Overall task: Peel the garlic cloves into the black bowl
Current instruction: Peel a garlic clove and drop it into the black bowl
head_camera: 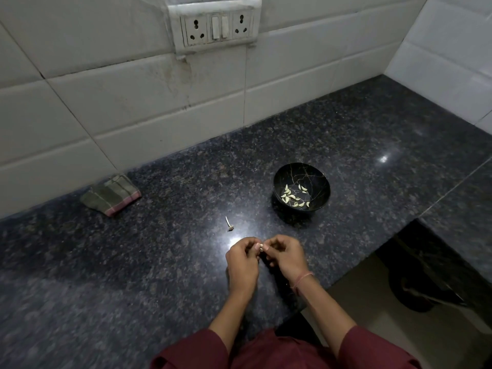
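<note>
Dark speckled stone bench (159, 262) below white wall tiles (106, 107); black bowl (302, 189) holds peeled cloves (294, 197). Left hand (242, 258) and right hand (286, 255) pinch one garlic clove (261, 246).

Head camera, live feed: I have one wide-angle view, worn on the person's head and facing forward and steeply down across the dark speckled granite table (159, 262). It sits close in. The left-hand grip (241, 265) and right-hand grip (287, 258), pinching a small pale garlic clove (261, 246) between them, fall low at centre frame, with maroon sleeves (191, 350) at the bottom edge. The round black bowl (319, 179) lies beyond, to the right. The white tiled wall (119, 107) and white socket panel (217, 25) fill the top.
</note>
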